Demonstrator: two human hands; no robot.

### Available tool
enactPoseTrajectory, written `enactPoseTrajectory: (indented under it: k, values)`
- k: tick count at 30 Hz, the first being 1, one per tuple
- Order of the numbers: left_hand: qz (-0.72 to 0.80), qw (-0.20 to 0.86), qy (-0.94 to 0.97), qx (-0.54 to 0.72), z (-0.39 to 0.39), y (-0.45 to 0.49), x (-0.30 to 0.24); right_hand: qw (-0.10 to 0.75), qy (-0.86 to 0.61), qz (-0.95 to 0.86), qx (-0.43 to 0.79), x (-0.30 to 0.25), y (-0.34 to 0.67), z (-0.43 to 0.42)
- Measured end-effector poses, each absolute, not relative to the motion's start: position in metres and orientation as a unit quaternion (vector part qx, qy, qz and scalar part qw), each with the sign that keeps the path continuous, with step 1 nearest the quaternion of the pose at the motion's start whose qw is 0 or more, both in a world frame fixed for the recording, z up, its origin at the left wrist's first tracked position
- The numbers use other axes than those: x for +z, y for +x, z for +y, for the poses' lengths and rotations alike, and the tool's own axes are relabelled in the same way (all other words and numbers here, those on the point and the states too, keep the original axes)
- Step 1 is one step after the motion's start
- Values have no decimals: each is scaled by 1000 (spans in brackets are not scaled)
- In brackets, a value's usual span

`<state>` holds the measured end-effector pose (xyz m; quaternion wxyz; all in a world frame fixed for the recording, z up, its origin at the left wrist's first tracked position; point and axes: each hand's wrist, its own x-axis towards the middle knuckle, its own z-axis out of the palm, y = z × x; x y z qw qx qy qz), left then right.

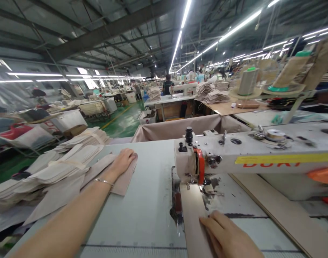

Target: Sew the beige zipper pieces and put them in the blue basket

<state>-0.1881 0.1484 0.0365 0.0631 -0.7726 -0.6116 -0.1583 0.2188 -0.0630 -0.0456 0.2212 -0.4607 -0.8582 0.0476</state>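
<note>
My left hand [124,161] reaches out over the left of the sewing table. Its fingers curl over the far end of a beige fabric piece [124,183] lying beside other cut pieces. Close to me, my right hand [228,234] has its bent fingers closed at the right edge of a long beige fabric strip [193,211]. That strip runs up under the presser foot of the sewing machine [207,157]; its far end is hidden by the machine head.
Bundles of cut fabric [72,163] are piled at the left edge of the table [150,186]. Another long strip [282,211] passes beneath the machine arm. Behind the table is a cloth-lined bin [180,129]. Thread cones [248,80] stand at right; a person [167,86] is farther back.
</note>
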Motion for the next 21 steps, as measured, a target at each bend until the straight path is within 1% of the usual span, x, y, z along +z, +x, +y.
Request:
enactPoseTrajectory:
  k: [3,6,7,8,9,10,12,14,15,17,21]
  values:
    - [-597,87,-759,-244,122,-177,74,226,-446,-866,8,-30,210,-41]
    - [-590,112,-725,-337,83,-155,117,199,-431,-880,-5,-25,201,-26]
    - [-575,86,-725,-368,69,-143,125,192,-428,-883,-4,-25,200,-23]
    - [-555,41,-743,-373,56,-129,129,190,-429,-883,-3,-26,200,-22]
    - [-525,-20,-773,-354,44,-113,127,191,-432,-882,1,-28,200,-21]
    - [-491,-79,-810,-311,35,-95,119,194,-436,-879,5,-29,200,-22]
    - [-462,-198,-837,-216,22,-60,91,203,-443,-873,14,-30,201,-23]
    - [-481,-270,-808,-207,19,-30,55,210,-445,-870,21,-30,202,-24]
    - [-500,-290,-790,-207,20,-18,39,214,-445,-869,23,-30,202,-24]
    - [-529,-294,-767,-213,25,-2,15,216,-445,-869,26,-29,202,-25]
    - [-537,-266,-775,-201,36,7,4,222,-454,-863,24,-28,201,-25]
